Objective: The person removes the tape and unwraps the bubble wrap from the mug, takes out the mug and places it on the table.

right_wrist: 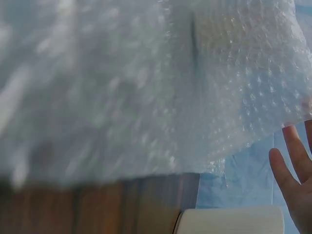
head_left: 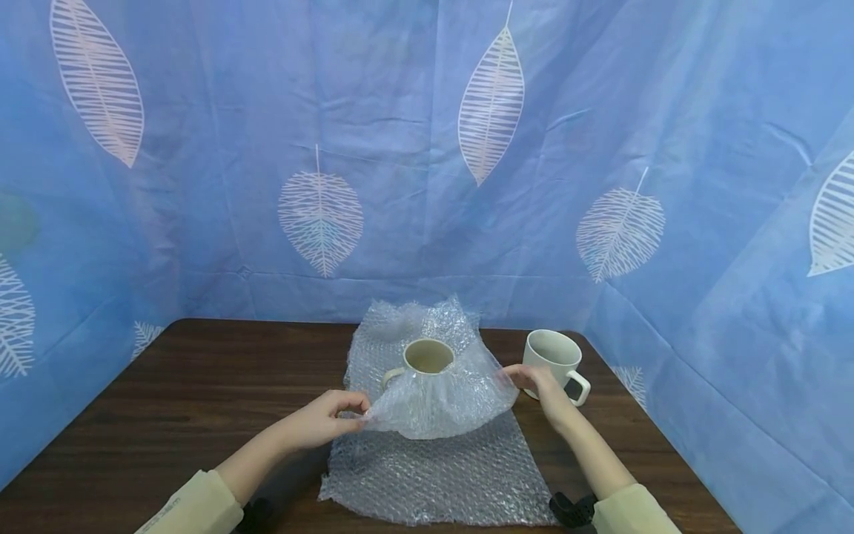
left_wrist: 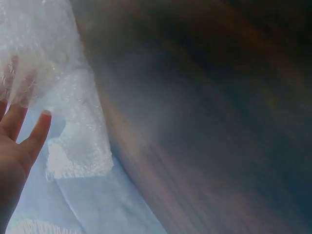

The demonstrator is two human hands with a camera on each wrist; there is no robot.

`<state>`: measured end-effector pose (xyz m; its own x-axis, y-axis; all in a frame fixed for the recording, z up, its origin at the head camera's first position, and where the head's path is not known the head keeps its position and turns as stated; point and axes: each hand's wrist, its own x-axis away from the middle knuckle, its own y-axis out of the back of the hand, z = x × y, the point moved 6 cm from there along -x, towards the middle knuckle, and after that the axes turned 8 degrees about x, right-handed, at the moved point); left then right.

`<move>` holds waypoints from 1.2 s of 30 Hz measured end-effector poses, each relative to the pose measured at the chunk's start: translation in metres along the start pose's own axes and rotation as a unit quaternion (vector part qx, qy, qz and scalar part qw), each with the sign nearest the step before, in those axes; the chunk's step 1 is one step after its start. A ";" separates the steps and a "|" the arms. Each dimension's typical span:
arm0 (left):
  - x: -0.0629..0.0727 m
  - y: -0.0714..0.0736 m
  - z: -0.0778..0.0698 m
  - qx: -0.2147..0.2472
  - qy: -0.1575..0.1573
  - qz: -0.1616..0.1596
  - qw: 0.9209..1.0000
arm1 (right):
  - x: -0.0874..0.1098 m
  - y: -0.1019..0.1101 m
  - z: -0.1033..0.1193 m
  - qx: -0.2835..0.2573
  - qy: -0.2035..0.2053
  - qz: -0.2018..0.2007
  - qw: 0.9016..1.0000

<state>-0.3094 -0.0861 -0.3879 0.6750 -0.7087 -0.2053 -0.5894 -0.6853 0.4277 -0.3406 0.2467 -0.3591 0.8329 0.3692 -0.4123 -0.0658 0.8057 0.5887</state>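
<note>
A cream mug [head_left: 429,358] stands upright on a sheet of bubble wrap [head_left: 434,475], its handle pointing left. A raised flap of the wrap hides its lower front. My left hand [head_left: 327,419] pinches the flap's left corner between thumb and fingers, and in the left wrist view some fingers [left_wrist: 36,136] lie partly behind the clear plastic. On the other side, my right hand [head_left: 537,382] grips the flap's right edge. The right wrist view has the raised wrap [right_wrist: 219,97] stretched across most of it, with the right hand [right_wrist: 297,175] at the edge.
A white mug [head_left: 552,350] stands at the right, just behind my right hand, its handle towards the right. Everything rests on a dark wooden table [head_left: 220,386]. A blue cloth [head_left: 400,148] with a leaf pattern hangs behind and at both sides.
</note>
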 end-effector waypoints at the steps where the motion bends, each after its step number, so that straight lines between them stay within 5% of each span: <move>1: 0.001 -0.001 0.001 0.001 0.000 0.006 1.000 | 0.001 0.000 -0.001 0.007 -0.001 0.005 1.000; 14: 0.010 -0.010 0.011 0.007 0.020 0.051 0.998 | 0.024 -0.006 -0.015 0.044 -0.085 0.074 0.993; 21: 0.010 -0.014 0.017 -0.026 0.057 0.038 0.997 | 0.034 -0.013 -0.019 0.087 -0.063 0.113 0.988; 25: 0.009 -0.020 0.014 -0.056 0.034 0.035 0.997 | 0.039 -0.016 -0.020 0.123 -0.049 0.127 0.983; 30: 0.009 -0.021 0.011 -0.068 0.025 0.024 0.997 | 0.043 -0.016 -0.021 0.139 -0.067 0.124 0.980; 36: 0.009 -0.024 0.008 -0.075 0.023 0.035 0.996 | 0.048 -0.011 -0.025 0.119 -0.138 0.094 0.979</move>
<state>-0.2935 -0.0775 -0.4072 0.6554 -0.7438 -0.1313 -0.5657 -0.5986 0.5672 -0.3132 0.2675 -0.4028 0.9376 0.3342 -0.0963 -0.1296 0.5927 0.7949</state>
